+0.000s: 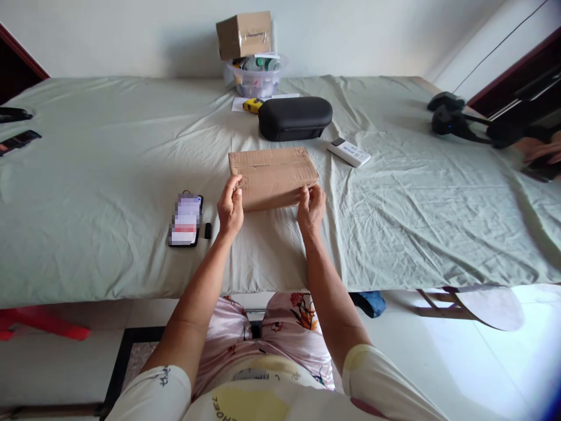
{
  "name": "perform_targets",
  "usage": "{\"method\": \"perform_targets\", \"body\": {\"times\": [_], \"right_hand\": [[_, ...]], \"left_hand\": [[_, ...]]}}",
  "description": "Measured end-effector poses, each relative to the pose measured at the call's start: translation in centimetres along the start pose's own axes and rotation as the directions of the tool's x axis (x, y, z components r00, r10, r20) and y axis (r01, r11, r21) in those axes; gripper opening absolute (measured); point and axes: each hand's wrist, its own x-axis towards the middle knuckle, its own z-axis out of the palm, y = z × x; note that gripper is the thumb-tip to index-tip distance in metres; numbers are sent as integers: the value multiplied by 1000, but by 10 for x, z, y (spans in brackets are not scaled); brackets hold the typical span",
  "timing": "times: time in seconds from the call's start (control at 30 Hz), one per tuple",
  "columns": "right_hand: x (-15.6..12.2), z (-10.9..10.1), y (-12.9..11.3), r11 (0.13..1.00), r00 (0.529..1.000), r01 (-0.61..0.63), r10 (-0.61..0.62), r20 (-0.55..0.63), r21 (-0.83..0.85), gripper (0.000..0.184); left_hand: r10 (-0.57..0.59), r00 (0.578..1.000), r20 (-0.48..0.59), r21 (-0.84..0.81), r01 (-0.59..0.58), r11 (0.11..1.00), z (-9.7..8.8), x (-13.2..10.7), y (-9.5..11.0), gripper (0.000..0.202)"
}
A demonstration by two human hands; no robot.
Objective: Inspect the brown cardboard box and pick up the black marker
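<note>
A flat brown cardboard box (272, 174) lies on the pale green sheet (109, 175) in front of me. My left hand (230, 207) grips its near left corner, thumb on top and fingers curled under the edge. My right hand (311, 206) pinches the near right corner the same way. Both forearms reach out from my lap over the bed's edge. The box's near side is slightly raised off the sheet.
A phone (186, 220) and a small black item (207, 230) lie left of my left hand. Behind the box sit a black case (294, 117), a white remote (349, 152), a yellow tape measure (253, 105), and a plastic tub (256, 79) topped by another carton (244, 34). Black gear (456, 120) lies far right.
</note>
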Motion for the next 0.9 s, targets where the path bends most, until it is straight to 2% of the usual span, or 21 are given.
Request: {"method": "perform_targets", "body": {"times": [0.33, 0.6, 0.8, 0.9], "right_hand": [[0, 0, -2, 999, 1000, -17, 17, 7, 32, 53], [-2, 0, -3, 997, 999, -37, 36, 23, 64, 56], [14, -11, 5, 997, 997, -69, 68, 40, 20, 57], [23, -19, 11, 983, 989, -138, 143, 31, -122, 39]], "left_hand": [[20, 1000, -8, 42, -20, 999, -2, -3, 1, 63], [32, 993, -112, 83, -23, 996, 9, -2, -5, 54], [22, 999, -45, 93, -18, 995, 2, -3, -5, 56], [60, 998, -7, 95, -59, 994, -2, -2, -6, 57]]}}
